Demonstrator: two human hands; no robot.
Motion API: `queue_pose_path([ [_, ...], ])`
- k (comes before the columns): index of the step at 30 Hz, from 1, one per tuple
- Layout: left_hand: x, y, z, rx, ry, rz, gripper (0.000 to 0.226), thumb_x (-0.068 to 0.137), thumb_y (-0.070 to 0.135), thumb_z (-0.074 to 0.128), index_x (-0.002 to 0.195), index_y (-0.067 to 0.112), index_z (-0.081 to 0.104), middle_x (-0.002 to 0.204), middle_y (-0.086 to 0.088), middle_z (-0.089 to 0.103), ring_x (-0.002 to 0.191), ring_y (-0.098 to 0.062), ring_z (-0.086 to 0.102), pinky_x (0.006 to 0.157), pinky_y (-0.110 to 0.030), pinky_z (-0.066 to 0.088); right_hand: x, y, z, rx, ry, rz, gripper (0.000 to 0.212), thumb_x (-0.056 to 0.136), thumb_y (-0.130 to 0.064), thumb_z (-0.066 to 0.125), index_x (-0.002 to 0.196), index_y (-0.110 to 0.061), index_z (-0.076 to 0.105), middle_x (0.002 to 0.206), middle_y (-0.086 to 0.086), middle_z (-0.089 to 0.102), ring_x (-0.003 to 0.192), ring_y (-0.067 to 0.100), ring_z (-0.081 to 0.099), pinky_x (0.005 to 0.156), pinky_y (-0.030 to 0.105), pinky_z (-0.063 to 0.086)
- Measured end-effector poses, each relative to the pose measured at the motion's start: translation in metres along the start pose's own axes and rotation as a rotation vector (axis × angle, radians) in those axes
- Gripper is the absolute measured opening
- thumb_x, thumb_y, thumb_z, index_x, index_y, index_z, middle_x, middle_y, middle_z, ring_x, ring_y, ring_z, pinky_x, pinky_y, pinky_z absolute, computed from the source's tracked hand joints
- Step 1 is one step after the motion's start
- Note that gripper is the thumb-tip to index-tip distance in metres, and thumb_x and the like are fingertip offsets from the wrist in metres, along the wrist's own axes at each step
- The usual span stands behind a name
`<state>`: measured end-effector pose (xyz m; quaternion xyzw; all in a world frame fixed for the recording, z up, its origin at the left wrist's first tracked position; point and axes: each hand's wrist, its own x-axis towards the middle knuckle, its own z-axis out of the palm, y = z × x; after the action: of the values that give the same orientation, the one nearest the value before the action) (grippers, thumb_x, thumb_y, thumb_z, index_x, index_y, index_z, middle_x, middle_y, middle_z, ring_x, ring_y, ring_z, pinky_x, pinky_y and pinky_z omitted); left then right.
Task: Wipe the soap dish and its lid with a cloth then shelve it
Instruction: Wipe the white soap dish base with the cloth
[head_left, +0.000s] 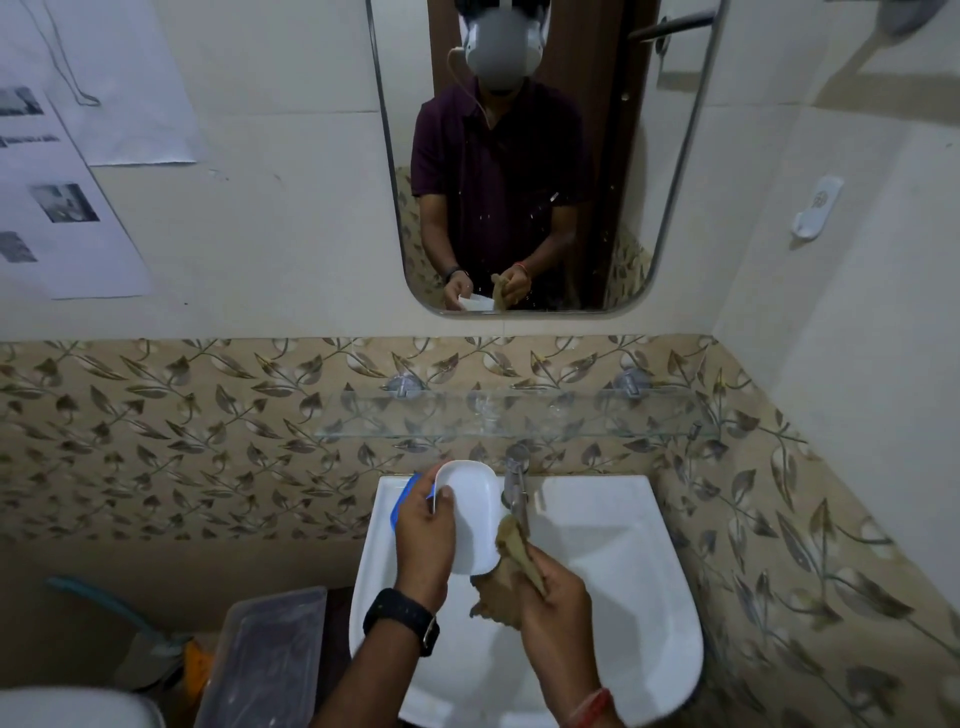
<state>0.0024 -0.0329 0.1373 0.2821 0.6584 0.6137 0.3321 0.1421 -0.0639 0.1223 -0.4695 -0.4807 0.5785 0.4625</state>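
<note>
- Pinching the white dish (470, 519) at its left rim: left hand (423, 545), thumb over the edge near the far corner, fingers hidden behind, so clamped on the dish.
- Held over the sink (623, 571), hollow side turned toward the camera, long axis running near-to-far and leaning slightly left at the top.
- Bunched in the right hand (558, 597): tan cloth (511, 551), fingers closed round it, one wad sticking up toward the dish, more hanging below the palm.
- Cloth just at the dish's lower right edge, touching or nearly so; exact contact hard to tell.
- Dish up and to the left of the right hand, so the likely wiping stroke runs leftward and away along the long axis, into the hollow.
- Right hand plainly the nearer one for wiping; left only steadying.
- Blue piece (405, 496) showing behind the left hand's knuckles, resting on the sink's back left corner; probably the lid, though mostly hidden.
- Tap (514, 488) just right of the dish's far end, close enough to knock on a wide stroke.
- Glass shelf (519, 421) on the wall above the sink, bare, well apart from both hands.
- Judged stage: dish wiping under way or about to start, lid and shelving not yet done.
</note>
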Motion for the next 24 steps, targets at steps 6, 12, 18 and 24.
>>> queue_pose_path([
  [6,-0.014,-0.011,-0.003,0.114,-0.227,0.045,0.031,0.106,0.017,0.050,0.131,0.027,0.064,0.119,-0.001,0.071,0.103,-0.020,0.064,0.080,-0.029,0.052,0.034,-0.034,-0.006,0.036,0.034,-0.080,0.031,0.096,-0.009,0.061,0.107,-0.034,0.076,0.101,-0.011,0.077,0.089,0.006,0.069,0.071,0.032,0.061],
  [12,-0.014,-0.004,-0.002,0.214,-0.083,0.241,0.027,0.104,0.011,0.052,0.127,0.017,0.065,0.120,0.003,0.069,0.113,-0.015,0.061,0.090,-0.013,0.048,0.001,-0.005,-0.012,-0.029,0.047,0.074,0.015,0.081,-0.028,0.067,0.087,-0.033,0.079,0.076,0.006,0.077,0.072,0.031,0.072,0.060,0.042,0.062],
  [18,-0.017,-0.006,-0.002,0.345,-0.081,0.417,0.028,0.104,0.009,0.052,0.127,0.012,0.066,0.122,0.003,0.069,0.114,-0.006,0.060,0.097,-0.012,0.044,0.019,-0.006,-0.010,0.012,0.074,0.085,0.028,0.092,-0.006,0.059,0.090,-0.025,0.079,0.083,0.015,0.077,0.072,0.026,0.066,0.062,0.049,0.060],
  [24,-0.018,-0.010,-0.002,0.413,-0.037,0.578,0.037,0.098,-0.007,0.055,0.127,0.013,0.067,0.119,0.009,0.067,0.111,0.013,0.054,0.096,0.002,0.036,0.030,-0.023,-0.008,-0.052,0.101,-0.013,0.040,0.093,-0.008,0.058,0.092,-0.043,0.077,0.082,0.001,0.078,0.074,0.020,0.072,0.069,0.042,0.060],
])
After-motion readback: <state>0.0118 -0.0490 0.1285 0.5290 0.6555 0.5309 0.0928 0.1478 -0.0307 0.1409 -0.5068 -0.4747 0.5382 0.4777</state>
